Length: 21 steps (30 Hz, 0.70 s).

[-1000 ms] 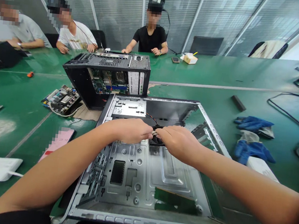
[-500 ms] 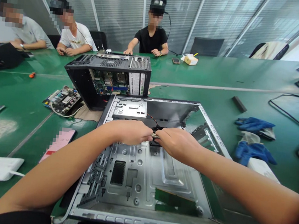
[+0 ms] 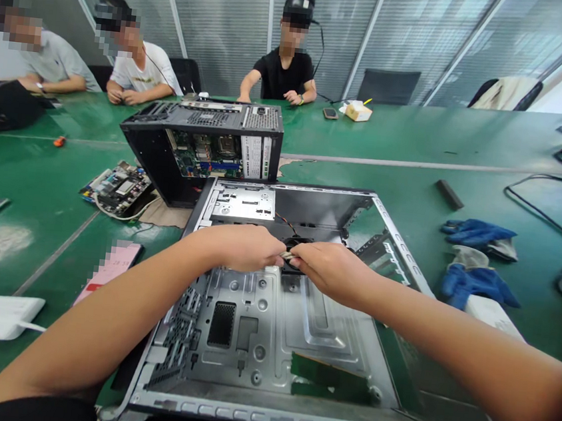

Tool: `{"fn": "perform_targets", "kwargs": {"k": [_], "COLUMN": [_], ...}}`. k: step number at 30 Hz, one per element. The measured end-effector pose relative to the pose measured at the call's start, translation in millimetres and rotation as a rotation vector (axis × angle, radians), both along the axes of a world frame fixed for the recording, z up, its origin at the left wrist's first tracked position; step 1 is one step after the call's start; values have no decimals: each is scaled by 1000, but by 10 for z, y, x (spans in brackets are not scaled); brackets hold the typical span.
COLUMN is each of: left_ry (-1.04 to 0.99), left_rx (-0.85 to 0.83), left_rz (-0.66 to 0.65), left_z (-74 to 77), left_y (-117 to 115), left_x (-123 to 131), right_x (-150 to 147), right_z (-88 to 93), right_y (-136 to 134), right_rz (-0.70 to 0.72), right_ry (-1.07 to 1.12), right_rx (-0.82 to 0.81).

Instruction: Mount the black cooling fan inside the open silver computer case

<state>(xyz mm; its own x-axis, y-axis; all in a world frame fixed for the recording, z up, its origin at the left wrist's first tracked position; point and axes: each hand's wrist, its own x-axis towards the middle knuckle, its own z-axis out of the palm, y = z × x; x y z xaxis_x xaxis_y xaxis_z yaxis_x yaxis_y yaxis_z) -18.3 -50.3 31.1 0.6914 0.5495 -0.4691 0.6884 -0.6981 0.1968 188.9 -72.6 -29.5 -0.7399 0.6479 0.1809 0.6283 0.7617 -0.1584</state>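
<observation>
My left hand [image 3: 255, 249] and my right hand [image 3: 328, 269] meet over an open computer case [image 3: 234, 410] lying on its side. Both are closed in a pinch on a pale twisted cable [image 3: 287, 256], a short stretch of which shows between the fingertips. Just behind the fingers sits a black fan [image 3: 298, 242], partly hidden by my hands, with thin dark and reddish wires [image 3: 286, 222] beyond it. Bare metal makes up the case floor, with a mesh vent [image 3: 222, 325] to the left and a green strip [image 3: 331, 378] near the front.
A second computer case [image 3: 202, 122] with a motherboard inside stands upright behind. Left of it lies a loose circuit board [image 3: 120, 187]. Blue gloves [image 3: 477, 281] and a black cable [image 3: 557, 209] are to the right; a pink phone [image 3: 113, 265] lies left. Several people sit across the table.
The fingertips have shifted slightly, and more of the pale cable and the fan shows between my hands. The case stays in place.
</observation>
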Motion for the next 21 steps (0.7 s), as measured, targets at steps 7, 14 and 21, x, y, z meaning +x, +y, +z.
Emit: {"fn": "perform_targets", "kwargs": {"k": [7,14,21], "left_ry": [-7,-26,-45], "left_rx": [6,-36,-61], "left_rz": [-29,-4,10], "left_z": [-11,18,66], "left_y": [-5,-13,-19], "left_x": [6,15,32], "right_x": [13,36,28], "right_z": [12,-37,-16], "right_y": [9,33,22], "right_rz": [5,56,5], "right_ry": [23,11,13], "right_rx": [-28,105,84]}}
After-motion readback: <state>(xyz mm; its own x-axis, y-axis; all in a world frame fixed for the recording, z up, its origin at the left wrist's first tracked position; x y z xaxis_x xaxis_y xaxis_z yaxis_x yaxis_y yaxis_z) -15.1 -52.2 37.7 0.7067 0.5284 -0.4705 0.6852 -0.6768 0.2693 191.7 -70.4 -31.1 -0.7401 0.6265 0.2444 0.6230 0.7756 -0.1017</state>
